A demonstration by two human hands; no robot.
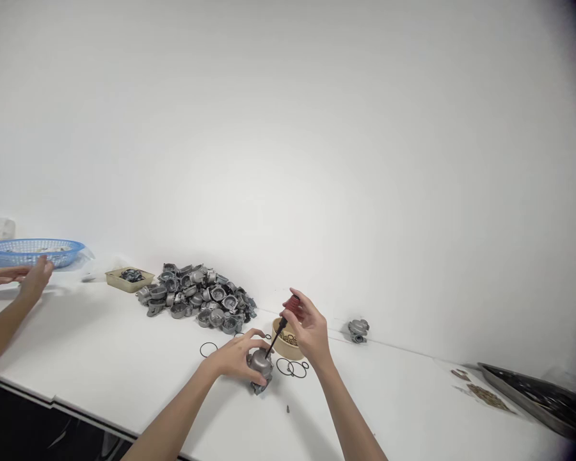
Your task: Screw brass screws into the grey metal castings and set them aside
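Observation:
My left hand (240,355) grips a grey metal housing (260,363) with a domed top, holding it against the white table. In my right hand (310,326) is a screwdriver (283,322) with a red and black handle, slanting down to the left. Its tip meets the housing near the rim of the dome; the exact contact point is too small to make out. Just behind stands a round tan tub (288,347) with small ring-shaped parts inside. Black rubber rings (297,369) lie beside the tub, and another black ring (208,349) lies left of my left hand. A small screw (288,408) rests in front.
A heap of grey metal housings (196,294) lies at the back left, beside a beige tray (129,280) of dark parts. Another person's hands (36,278) are near a blue basket (33,253). One housing (358,330) sits by the wall. A dark tray (532,397) and small brass-coloured pieces (489,397) lie right.

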